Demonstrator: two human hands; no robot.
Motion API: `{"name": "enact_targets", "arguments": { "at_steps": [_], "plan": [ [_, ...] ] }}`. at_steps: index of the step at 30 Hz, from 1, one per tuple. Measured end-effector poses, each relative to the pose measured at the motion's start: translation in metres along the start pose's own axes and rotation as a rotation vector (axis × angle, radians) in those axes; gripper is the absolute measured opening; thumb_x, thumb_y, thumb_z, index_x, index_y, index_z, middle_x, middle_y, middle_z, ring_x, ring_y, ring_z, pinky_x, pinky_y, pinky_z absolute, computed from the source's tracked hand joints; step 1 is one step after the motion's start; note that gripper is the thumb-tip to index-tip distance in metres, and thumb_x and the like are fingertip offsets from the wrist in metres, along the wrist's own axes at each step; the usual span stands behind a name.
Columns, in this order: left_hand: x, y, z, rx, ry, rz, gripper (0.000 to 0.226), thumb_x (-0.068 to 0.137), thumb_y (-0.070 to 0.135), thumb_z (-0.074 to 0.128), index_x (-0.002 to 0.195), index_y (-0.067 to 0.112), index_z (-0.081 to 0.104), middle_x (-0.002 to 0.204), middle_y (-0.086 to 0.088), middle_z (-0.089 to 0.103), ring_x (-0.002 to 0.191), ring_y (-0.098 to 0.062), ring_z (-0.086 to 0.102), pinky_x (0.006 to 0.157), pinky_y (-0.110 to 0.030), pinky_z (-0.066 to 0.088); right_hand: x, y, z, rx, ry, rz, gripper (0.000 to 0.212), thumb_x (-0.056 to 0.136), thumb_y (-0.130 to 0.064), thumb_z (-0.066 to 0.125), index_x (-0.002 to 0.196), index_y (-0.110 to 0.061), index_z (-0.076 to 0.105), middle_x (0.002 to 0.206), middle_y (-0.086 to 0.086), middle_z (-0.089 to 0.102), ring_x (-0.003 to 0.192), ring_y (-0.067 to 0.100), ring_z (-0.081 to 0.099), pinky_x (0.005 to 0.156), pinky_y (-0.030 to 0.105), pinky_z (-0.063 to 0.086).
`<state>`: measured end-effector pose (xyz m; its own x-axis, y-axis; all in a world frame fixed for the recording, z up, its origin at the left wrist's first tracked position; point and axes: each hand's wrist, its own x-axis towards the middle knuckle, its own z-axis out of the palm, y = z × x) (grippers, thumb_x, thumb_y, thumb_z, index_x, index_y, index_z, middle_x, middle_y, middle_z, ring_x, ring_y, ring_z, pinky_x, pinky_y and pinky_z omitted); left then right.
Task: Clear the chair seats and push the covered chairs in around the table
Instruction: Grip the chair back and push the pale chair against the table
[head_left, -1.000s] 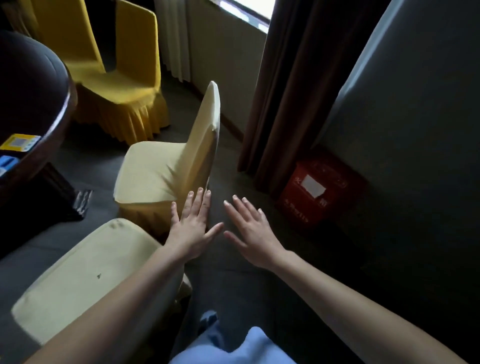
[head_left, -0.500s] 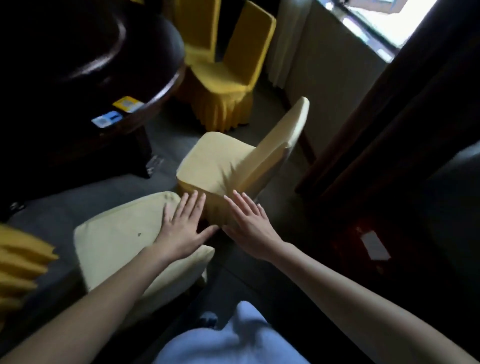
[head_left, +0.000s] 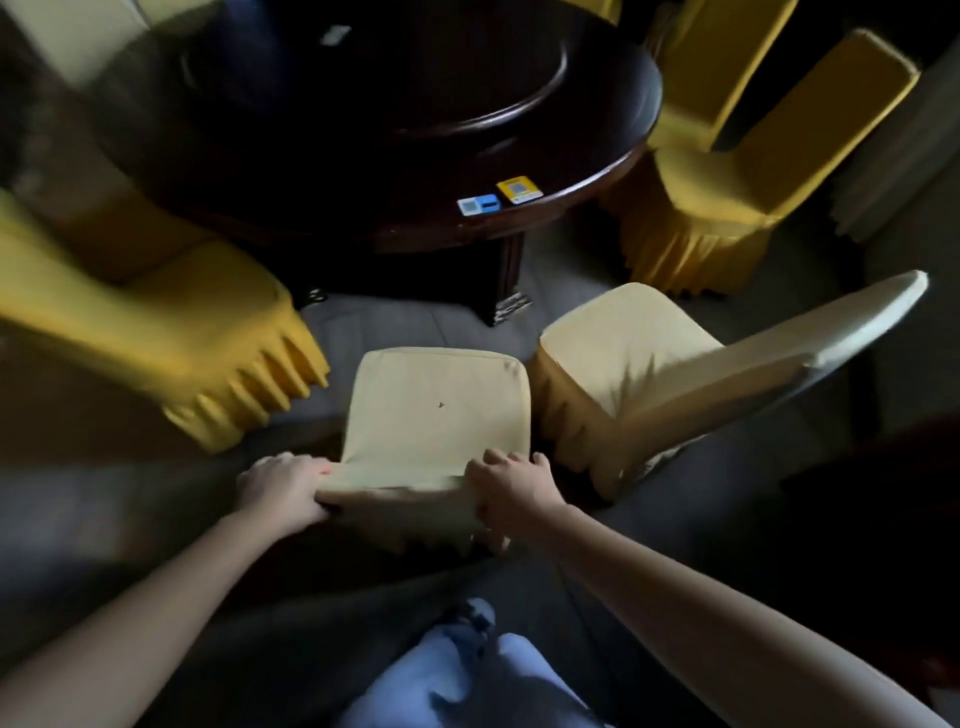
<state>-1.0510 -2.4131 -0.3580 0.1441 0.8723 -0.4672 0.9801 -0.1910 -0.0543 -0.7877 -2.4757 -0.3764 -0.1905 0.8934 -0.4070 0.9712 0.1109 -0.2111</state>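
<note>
Our L hand (head_left: 280, 488) & R hand (head_left: 514, 488), flat before, now grip the pale chair (head_left: 436, 410). We clamp its near edge

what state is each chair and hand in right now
left hand: grips the middle pale chair's near edge
right hand: grips the same edge
middle pale chair: nothing on it, short of the table
right pale chair: seat bare, angled, apart from the table
right yellow chair: seat bare, beside the table
left yellow chair: blurred
</note>
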Motion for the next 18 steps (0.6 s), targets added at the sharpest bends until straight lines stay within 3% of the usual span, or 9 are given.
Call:
{"name": "enact_targets", "arguments": {
  "at_steps": [2,4,11,18],
  "plan": [
    [0.002,-0.001,0.003,0.011,0.005,-0.038,0.057,0.059,0.051,0.064,0.116,0.045,0.058,0.111,0.005,0.064,0.107,-0.021,0.058,0.09,-0.033,0.049,0.01,-0.002,0.001,0.003,-0.009,-0.011,0.039,0.078,-0.032,0.068,0.111,-0.022,0.051,0.108,0.003,0.05,0.101,0.029,0.057,0.069,0.04,0.05],
    [-0.002,0.006,0.0,0.03,0.028,-0.037,0.048,0.069,0.047,0.064,0.117,0.041,0.059,0.113,0.005,0.063,0.11,-0.019,0.057,0.092,-0.029,0.046,0.017,-0.006,0.0,0.0,-0.012,-0.057,0.034,0.081,-0.034,0.067,0.11,-0.02,0.054,0.107,0.003,0.052,0.097,0.029,0.06,0.057,0.031,0.041],
    [0.008,0.007,-0.003,0.149,0.072,-0.046,0.043,0.083,0.037,0.061,0.126,0.034,0.054,0.121,0.007,0.062,0.114,-0.017,0.057,0.088,-0.027,0.043,0.032,-0.004,0.0,-0.045,0.048,-0.249,0.028,0.085,-0.03,0.063,0.111,-0.02,0.058,0.108,0.002,0.059,0.099,0.027,0.059,0.069,0.036,0.043],
    [0.069,0.005,-0.04,0.116,0.059,-0.086,0.034,0.08,0.042,0.063,0.113,0.032,0.06,0.112,0.007,0.065,0.106,-0.018,0.061,0.079,-0.029,0.044,0.1,0.014,-0.04,-0.063,0.089,-0.25,0.033,0.085,-0.037,0.062,0.115,-0.024,0.059,0.11,0.001,0.06,0.102,0.026,0.059,0.074,0.037,0.047]
  ]
}}
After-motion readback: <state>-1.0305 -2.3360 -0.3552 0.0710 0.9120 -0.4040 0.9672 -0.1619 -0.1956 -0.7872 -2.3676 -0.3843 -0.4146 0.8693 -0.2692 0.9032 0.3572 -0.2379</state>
